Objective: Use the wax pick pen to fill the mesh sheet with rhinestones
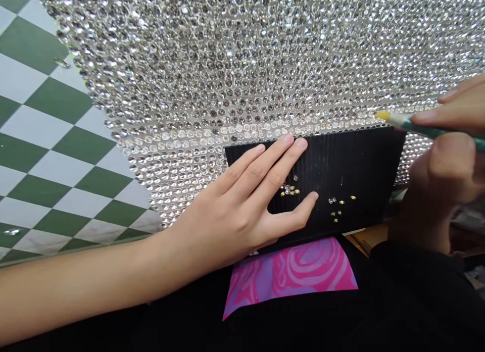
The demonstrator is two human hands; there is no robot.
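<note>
My left hand (242,205) lies with its fingers stretched out on a ridged black board (364,165), its fingertips at the board's upper edge. Several loose rhinestones (335,210) lie on the board, some with their gold backs up, and others rest near my left thumb. At the right, my right hand (450,145) is closed around a green pencil (428,126) with a yellow tip. That tip points left, just above the board's top right corner, over a sheet covered in rows of rhinestones (246,64). Whether it touches a stone I cannot tell.
The sheet lies on a green and white checkered surface (49,140), where a few stray shiny bits lie. A pink and purple patterned piece (314,271) sticks out below the board, over black clothing (182,316).
</note>
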